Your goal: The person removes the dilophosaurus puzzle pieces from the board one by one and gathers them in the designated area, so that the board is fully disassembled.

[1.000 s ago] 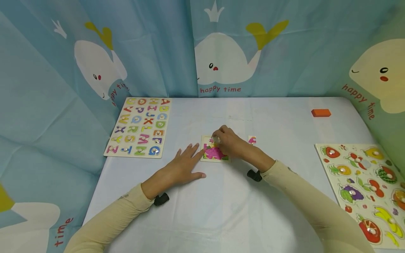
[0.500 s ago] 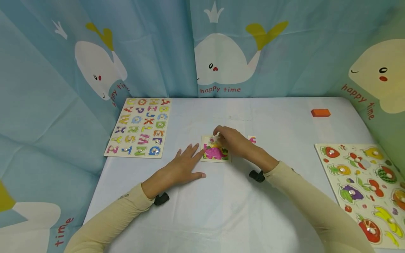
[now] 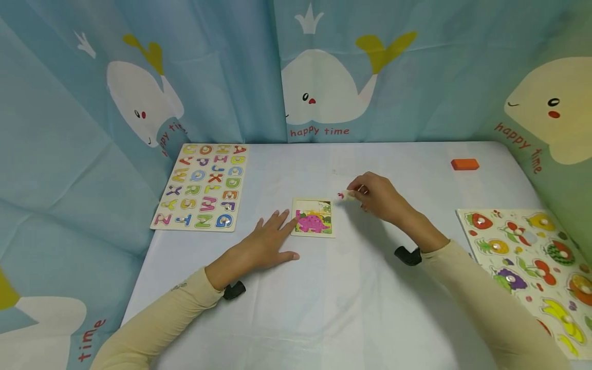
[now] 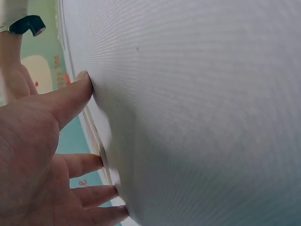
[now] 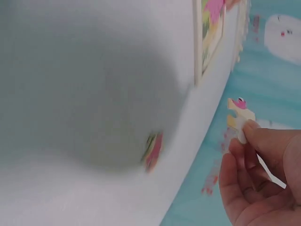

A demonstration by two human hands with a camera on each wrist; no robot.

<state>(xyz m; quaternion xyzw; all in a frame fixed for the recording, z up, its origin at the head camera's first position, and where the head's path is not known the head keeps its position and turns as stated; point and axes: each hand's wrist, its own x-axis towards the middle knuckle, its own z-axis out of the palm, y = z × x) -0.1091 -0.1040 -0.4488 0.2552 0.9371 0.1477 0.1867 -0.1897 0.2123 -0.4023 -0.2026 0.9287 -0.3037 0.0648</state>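
A small square puzzle board [image 3: 312, 231] with a pink dinosaur picture lies mid-table, its upper part showing bare pale tray. My left hand [image 3: 263, 245] lies with fingers spread at its left side, the index fingertip on the board's edge. My right hand [image 3: 381, 198] is raised to the right of the board. Between thumb and fingers it pinches a puzzle piece [image 5: 242, 112], pale and yellow with a pink head and an eye. Below that hand in the right wrist view, a blurred pink-and-green puzzle piece [image 5: 153, 151] lies on the table; the right hand hides it in the head view.
An alphabet board [image 3: 199, 187] lies at the back left. At the right edge is a fruit board [image 3: 527, 272], partly covered by the right sleeve. An orange block [image 3: 464, 164] sits at the back right. A blue whale-print curtain [image 3: 208, 77] rises behind the table.
My right hand has lifted away from the board and moved right, carrying the puzzle piece with the pink head. The board's upper part is now uncovered. My left hand stays in place.
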